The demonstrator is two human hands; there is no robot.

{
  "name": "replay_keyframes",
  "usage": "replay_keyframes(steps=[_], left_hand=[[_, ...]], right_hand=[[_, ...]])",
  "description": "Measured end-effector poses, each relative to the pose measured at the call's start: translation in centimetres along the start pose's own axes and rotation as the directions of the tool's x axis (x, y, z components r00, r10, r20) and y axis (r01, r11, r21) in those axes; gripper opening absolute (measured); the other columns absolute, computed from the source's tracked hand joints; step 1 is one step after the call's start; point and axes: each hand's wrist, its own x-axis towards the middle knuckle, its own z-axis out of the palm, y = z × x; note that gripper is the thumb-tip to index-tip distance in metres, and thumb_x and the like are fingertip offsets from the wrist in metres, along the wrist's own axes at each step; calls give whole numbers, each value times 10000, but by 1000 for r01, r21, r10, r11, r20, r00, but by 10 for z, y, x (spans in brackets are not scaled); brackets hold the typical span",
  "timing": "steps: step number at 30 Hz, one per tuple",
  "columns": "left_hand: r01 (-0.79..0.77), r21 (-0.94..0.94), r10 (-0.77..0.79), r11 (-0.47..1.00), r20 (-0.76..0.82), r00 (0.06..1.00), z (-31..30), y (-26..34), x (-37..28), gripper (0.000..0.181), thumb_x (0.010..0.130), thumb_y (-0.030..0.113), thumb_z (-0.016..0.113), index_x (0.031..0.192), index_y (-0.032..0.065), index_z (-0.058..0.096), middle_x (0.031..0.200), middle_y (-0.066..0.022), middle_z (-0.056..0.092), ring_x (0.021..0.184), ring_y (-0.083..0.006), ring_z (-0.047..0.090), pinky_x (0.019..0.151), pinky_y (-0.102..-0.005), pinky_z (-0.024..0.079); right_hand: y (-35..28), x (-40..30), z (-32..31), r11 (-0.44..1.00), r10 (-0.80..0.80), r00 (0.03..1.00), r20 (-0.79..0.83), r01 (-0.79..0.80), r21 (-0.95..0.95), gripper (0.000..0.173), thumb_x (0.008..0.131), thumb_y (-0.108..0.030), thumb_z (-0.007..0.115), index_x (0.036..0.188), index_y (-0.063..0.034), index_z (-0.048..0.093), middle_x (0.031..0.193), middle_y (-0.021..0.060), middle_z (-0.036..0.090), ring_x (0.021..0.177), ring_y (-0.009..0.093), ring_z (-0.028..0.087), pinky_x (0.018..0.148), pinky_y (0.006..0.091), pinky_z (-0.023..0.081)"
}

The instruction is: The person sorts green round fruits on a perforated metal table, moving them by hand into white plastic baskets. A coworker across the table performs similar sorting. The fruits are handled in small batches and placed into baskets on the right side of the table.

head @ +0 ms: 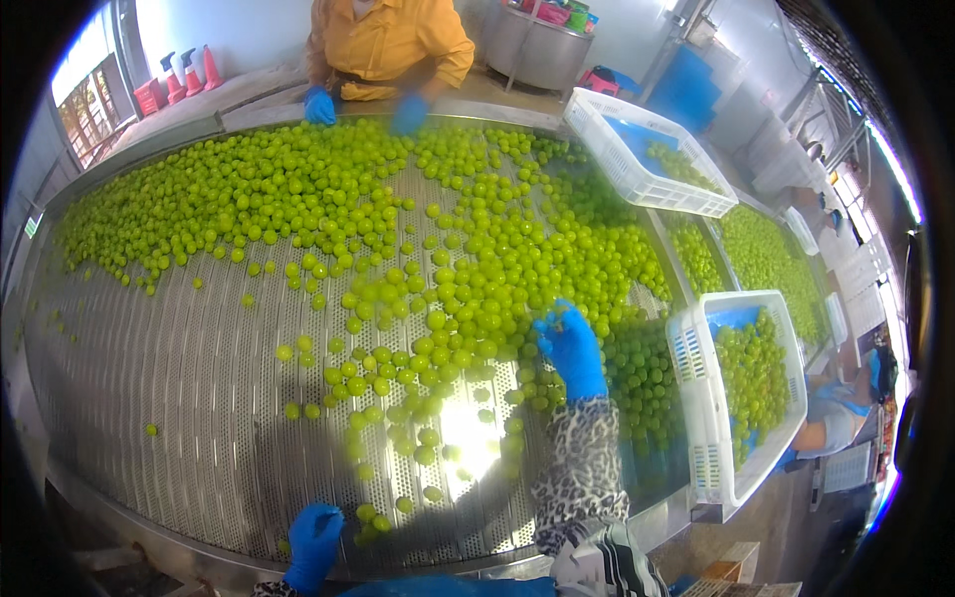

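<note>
A broad layer of round green fruits (pixel 507 261) lies on a perforated metal conveyor (pixel 201 388). My right hand (pixel 573 351), in a blue glove, reaches over the right part of the fruits with its fingers bent among them. Whether a fruit sits between those fingertips is unclear. Low in the view, my left hand (pixel 315 541), also blue-gloved, is by the near edge of the conveyor. Its fingers are curled, and their inner side is hidden. A few loose fruits lie just to its right.
A white crate (pixel 792 388) with green fruits stands at the right edge; another white crate (pixel 642 186) is farther back. Across the conveyor, a person in a yellow jacket (pixel 388 45) has blue-gloved hands over the fruits. More fruits (pixel 772 261) spread beyond a metal divider.
</note>
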Motion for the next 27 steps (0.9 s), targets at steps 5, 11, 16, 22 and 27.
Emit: replay_keyframes(steps=[5, 11, 16, 22, 27], left_hand=[[-207, 213, 221, 955, -42, 974, -10, -22, -4, 68, 882, 76, 720, 930, 44, 684, 863, -99, 657, 769, -228, 668, 692, -343, 532], [-138, 431, 122, 892, 64, 990, -27, -9, -12, 133, 896, 171, 717, 981, 68, 717, 958, -150, 705, 901, -345, 662, 827, -418, 536], [-157, 451, 139, 879, 72, 988, -46, -30, -33, 148, 878, 144, 724, 1004, 67, 704, 970, -150, 686, 901, -336, 658, 802, -423, 526], [-188, 415, 185, 890, 49, 982, -57, -23, -22, 82, 846, 81, 728, 919, 62, 695, 849, -154, 657, 778, -363, 655, 668, -421, 520], [-247, 350, 240, 904, 63, 969, -73, -17, -19, 97, 832, 68, 739, 919, 62, 695, 870, -162, 669, 786, -366, 659, 668, -428, 524]], right_hand=[[-4, 96, -9, 769, -160, 984, -77, 75, -635, 276, 948, -268, 676, 1183, -124, 673, 1092, 91, 666, 940, 292, 667, 747, 493, 523], [31, 133, 43, -409, -213, 948, 235, 132, -903, 244, 928, -229, 597, 1107, -146, 739, 1130, 197, 689, 1030, 368, 676, 869, 469, 550], [36, 129, 62, -360, -61, 992, 111, 82, -930, 286, 923, -267, 584, 1103, -102, 734, 1112, 213, 706, 1040, 403, 673, 893, 495, 546], [76, 65, 46, 26, 70, 949, 309, 307, -951, 350, 886, -348, 695, 1084, -60, 707, 1042, 170, 718, 945, 338, 695, 789, 458, 560], [91, 20, 52, 989, 143, 980, 139, -135, -63, 387, 891, -304, 720, 1221, -116, 646, 1029, 73, 700, 876, 215, 669, 652, 340, 520]])
